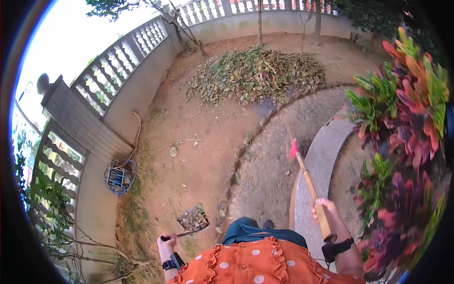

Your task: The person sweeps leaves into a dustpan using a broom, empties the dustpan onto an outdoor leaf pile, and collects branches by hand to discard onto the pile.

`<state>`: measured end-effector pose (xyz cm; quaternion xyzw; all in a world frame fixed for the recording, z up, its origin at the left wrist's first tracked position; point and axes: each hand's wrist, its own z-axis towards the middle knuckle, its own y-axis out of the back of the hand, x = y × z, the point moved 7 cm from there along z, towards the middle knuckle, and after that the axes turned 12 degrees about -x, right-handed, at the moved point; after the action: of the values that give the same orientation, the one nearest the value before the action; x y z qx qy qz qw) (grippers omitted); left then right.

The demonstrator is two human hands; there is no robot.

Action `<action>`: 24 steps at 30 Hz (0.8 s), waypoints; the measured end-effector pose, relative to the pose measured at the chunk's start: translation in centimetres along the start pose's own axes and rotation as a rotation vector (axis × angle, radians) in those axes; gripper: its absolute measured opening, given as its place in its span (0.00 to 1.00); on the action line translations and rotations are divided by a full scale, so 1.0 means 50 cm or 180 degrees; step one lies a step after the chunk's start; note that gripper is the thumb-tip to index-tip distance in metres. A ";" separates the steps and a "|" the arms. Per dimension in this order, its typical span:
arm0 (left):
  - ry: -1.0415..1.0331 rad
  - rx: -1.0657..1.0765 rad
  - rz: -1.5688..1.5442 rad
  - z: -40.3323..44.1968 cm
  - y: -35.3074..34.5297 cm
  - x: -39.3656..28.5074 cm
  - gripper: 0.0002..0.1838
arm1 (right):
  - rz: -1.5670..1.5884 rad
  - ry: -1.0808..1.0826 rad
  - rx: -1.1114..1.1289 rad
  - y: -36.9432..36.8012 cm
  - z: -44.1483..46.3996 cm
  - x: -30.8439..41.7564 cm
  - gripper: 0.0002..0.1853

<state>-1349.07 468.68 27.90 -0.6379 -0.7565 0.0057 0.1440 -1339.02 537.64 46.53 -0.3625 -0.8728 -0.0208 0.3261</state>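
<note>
My left hand (167,242) is closed around the black grip of a dustpan (206,228), held low by my left side. Dry leaves (193,218) lie in its square pan. Out to the right, my right hand (325,208) grips the thick bamboo handle of a long tool (309,182). The handle slants forward and ends in a pink-red collar (294,148) over the stone path. Whatever head lies beyond the collar is too blurred to make out.
A heap of dry leaves (257,75) lies ahead around a thin tree trunk. A curved stone kerb (321,146) borders the path (260,180). Colourful leafy shrubs (406,109) crowd the right. At left, a coiled blue hose (120,177) rests by the balustrade wall (137,90).
</note>
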 end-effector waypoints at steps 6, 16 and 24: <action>-0.0291 0.0540 0.0489 0.028 -0.322 0.340 0.06 | 0.2469 -0.0644 0.1178 -0.121 0.326 0.346 0.17; -0.0025 0.0200 0.0732 0.308 -0.896 0.737 0.07 | 0.4402 -0.1039 0.1492 -0.233 0.556 0.800 0.21; 0.0017 0.0051 0.1125 0.538 -1.398 1.064 0.07 | 0.4827 -0.0966 0.1331 -0.325 0.712 1.052 0.28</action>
<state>-1430.20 511.81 26.75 -0.7598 -0.6322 0.0352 0.1478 -1396.83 567.95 52.52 -0.7873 -0.4093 0.4201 0.1903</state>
